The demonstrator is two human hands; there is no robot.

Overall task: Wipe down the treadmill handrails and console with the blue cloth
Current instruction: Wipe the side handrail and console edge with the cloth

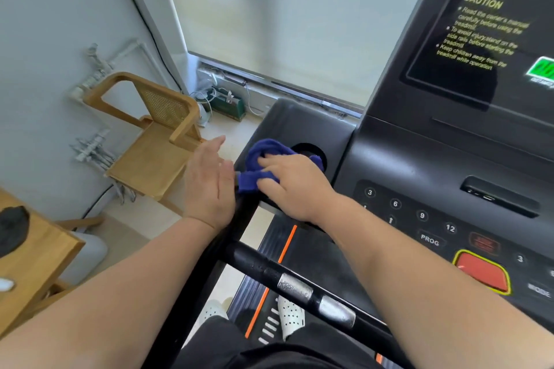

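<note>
The blue cloth lies bunched on the left wing of the black treadmill console, beside a round cup holder. My right hand presses down on the cloth, fingers spread over it. My left hand hovers flat and open just left of the console's edge, above the left handrail, holding nothing. A black crossbar handrail with two metal pulse sensors runs diagonally under my right forearm. The console's keypad and red stop button sit to the right.
A wooden chair stands to the left by the wall, with a wooden table corner nearer me. A window blind with printed characters hangs ahead. The treadmill belt and white perforated shoes show below.
</note>
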